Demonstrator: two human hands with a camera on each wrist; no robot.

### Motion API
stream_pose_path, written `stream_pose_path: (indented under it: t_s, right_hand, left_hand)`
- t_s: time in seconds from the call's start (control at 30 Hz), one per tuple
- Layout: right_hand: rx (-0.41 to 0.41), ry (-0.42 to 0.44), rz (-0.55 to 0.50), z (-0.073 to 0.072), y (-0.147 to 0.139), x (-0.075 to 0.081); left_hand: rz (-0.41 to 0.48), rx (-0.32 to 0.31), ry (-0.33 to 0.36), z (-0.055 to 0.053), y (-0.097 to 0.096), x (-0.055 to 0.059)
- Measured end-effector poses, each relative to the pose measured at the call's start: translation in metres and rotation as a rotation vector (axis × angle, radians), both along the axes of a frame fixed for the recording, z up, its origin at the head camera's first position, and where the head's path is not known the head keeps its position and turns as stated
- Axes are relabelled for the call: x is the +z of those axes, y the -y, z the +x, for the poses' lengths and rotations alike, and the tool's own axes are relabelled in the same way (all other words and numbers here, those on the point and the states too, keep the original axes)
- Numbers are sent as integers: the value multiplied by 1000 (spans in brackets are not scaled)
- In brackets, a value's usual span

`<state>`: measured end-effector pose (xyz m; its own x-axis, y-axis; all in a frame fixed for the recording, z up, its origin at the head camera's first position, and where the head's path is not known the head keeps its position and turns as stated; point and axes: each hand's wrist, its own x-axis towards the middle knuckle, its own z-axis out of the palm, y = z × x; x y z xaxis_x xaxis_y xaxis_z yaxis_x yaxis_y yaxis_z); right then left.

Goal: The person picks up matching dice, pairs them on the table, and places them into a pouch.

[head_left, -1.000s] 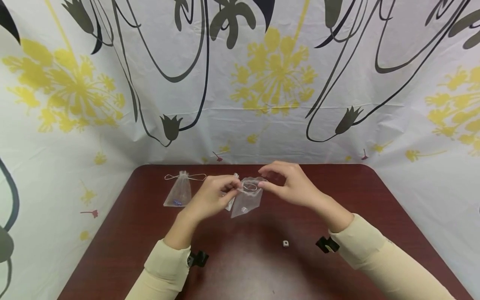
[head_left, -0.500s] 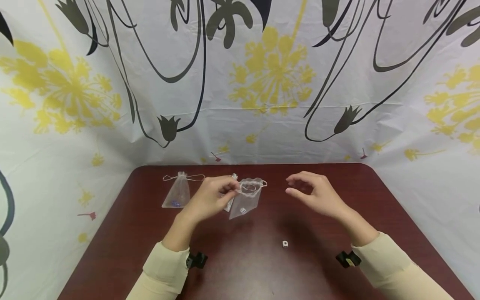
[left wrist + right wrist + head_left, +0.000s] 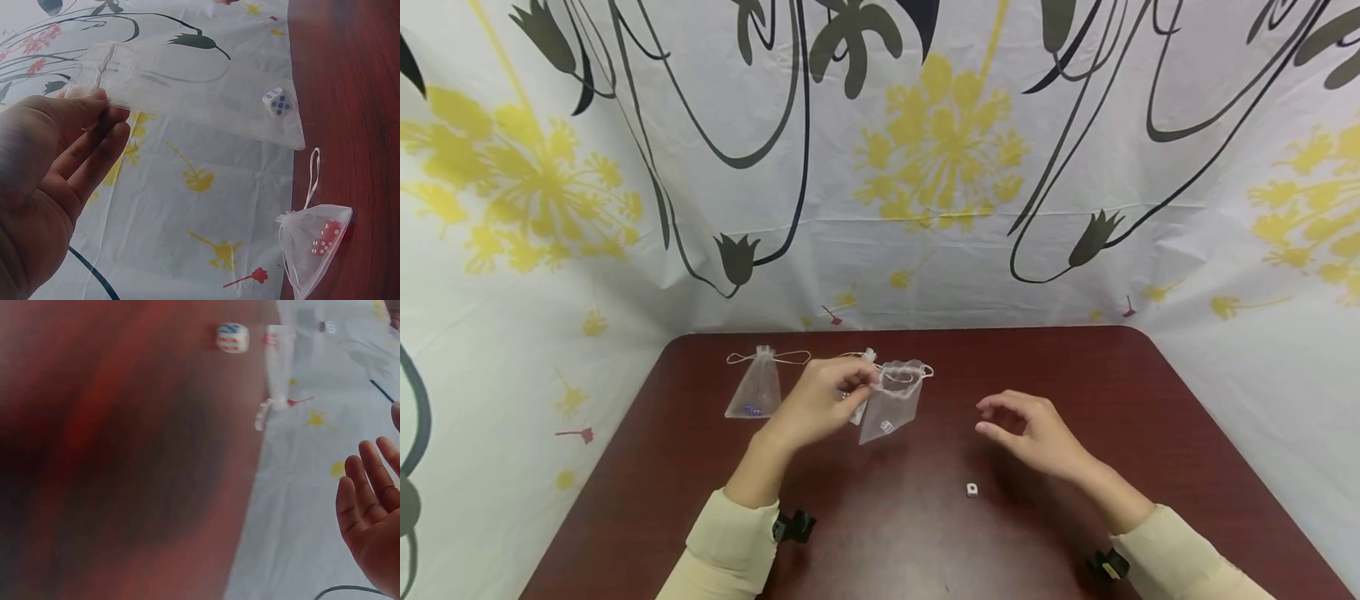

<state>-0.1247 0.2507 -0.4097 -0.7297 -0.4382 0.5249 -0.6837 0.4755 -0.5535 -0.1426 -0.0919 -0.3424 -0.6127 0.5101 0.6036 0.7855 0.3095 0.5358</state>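
My left hand pinches the rim of a sheer white drawstring pouch and holds it tilted above the table. A white die with blue pips shows through the mesh, down in the pouch's bottom corner. The pouch's mouth is loose, with its cord looped at the top. On the table to the right lies another white die, showing blue and red pips in the right wrist view. My right hand hovers behind and to the right of that die, holding nothing, its fingers loosely bent.
A tied sheer pouch with blue dice lies at the back left of the dark red table. Another tied pouch, with red dice inside, lies partly behind my left hand. A patterned sheet hangs behind the table.
My right hand has let go of the pouch's rim, moved away to the right, then come lower toward the loose die. The left hand keeps its pinch on the pouch, nearly still.
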Motion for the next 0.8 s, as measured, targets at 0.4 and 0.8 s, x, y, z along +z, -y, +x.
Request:
stream_pose_path:
  t_s: [0.4,0.8]
  right_hand:
    - [55,68,76,16,0,-35]
    - [187,226,227,25,-8,-49]
  left_hand:
    - [-4,2,7,-1,-1,-2]
    - [-12,-1,-5,0,-2,-4]
